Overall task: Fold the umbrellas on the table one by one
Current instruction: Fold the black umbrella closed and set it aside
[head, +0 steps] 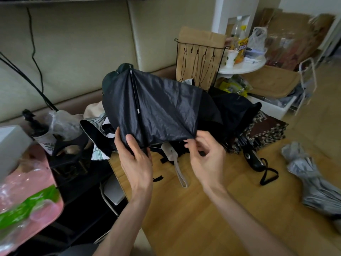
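Black umbrella (156,104) held above table (177,209); left hand (134,157) grips its hem; right hand (206,157) pinches the canopy edge.

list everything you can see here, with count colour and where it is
dark umbrella: one, black-grey, held up over the table, canopy spread
white handle: one, white with a strap, on the table under the held canopy
black handle: one, black with a strap loop, on the table right of centre
patterned umbrella: one, brown and cream, far right part of the table
grey umbrella: one bundle, grey, right edge of the table
table: one, light wood, centre
wire rack: one, black, behind the table
round side table: one, white, back right
paper cup: one, white, on the side table
pink bag: one, pink, lower left
left hand: grips the canopy's lower edge
right hand: pinches the canopy's edge
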Action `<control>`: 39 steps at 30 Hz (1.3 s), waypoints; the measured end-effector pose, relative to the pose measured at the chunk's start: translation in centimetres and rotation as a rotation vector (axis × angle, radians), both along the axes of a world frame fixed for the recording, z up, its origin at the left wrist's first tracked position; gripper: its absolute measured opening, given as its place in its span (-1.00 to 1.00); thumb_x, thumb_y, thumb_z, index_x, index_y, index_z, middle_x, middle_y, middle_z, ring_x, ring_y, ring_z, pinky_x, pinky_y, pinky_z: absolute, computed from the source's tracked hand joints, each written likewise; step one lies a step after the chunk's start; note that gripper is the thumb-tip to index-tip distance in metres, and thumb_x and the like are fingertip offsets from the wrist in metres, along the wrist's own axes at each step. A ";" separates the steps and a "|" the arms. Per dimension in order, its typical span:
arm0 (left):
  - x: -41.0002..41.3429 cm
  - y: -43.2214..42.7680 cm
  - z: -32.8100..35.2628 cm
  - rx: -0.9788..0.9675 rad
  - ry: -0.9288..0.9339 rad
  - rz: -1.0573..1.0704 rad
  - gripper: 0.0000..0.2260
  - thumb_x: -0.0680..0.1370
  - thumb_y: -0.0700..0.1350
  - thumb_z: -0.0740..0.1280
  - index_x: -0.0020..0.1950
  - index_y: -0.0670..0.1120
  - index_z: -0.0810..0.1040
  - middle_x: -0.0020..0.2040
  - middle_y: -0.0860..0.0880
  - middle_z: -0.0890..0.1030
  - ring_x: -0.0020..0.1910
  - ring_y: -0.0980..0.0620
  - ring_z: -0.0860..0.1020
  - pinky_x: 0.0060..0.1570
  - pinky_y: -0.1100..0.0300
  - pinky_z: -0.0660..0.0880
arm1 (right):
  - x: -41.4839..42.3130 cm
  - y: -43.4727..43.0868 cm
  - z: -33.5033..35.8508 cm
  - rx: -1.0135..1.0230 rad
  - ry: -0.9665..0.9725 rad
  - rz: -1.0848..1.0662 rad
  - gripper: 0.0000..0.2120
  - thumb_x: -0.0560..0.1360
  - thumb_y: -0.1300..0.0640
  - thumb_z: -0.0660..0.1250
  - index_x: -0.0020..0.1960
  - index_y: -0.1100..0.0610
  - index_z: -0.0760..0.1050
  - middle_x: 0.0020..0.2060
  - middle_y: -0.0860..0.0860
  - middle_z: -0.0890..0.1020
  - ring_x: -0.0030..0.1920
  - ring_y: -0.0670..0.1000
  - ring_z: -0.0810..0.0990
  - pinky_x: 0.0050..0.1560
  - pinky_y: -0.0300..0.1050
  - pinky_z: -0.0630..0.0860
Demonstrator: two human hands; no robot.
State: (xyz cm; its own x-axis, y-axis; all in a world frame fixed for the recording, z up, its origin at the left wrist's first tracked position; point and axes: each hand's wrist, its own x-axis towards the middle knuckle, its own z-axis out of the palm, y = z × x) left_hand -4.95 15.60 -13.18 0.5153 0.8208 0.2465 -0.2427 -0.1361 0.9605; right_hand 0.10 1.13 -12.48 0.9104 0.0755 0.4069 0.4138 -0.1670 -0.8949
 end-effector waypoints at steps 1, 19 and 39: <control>-0.1 -0.1 0.1 0.007 -0.003 0.001 -0.55 0.76 0.15 0.06 0.64 0.05 0.25 -0.15 -0.16 0.54 -0.43 0.06 0.48 -0.46 0.25 0.45 | 0.3 0.0 0.2 0.010 0.093 0.074 -0.72 0.55 0.34 0.44 0.21 0.10 0.62 -0.04 -0.11 0.74 0.05 -0.11 0.72 0.12 -0.18 0.65; -1.2 -0.2 0.5 0.019 0.039 0.000 -0.58 0.77 0.10 0.07 0.63 0.07 0.25 -0.34 0.18 0.52 -0.43 0.15 0.48 -0.37 0.25 0.49 | 3.4 1.0 6.3 0.396 0.614 0.265 -0.77 0.59 -0.05 0.48 0.21 -0.01 0.68 0.06 -0.10 0.77 0.13 -0.09 0.73 0.30 0.00 0.61; -2.1 -1.2 -0.1 0.244 0.150 -0.219 -0.37 0.66 0.20 0.24 0.63 0.01 0.10 -0.31 -0.07 0.61 -0.40 -0.15 0.55 -0.36 0.04 0.53 | 1.3 7.4 12.0 -0.201 0.113 0.664 -0.70 0.70 0.23 0.31 0.41 0.17 0.59 0.29 0.01 0.69 0.27 -0.15 0.66 0.42 -0.11 0.53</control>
State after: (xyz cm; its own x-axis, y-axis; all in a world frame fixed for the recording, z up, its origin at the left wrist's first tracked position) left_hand -7.07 14.45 -13.26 0.7175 0.6135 0.3298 -0.1504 -0.3259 0.9334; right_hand 1.38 8.50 -0.43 0.6814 0.6939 0.2328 0.3920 -0.0774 -0.9167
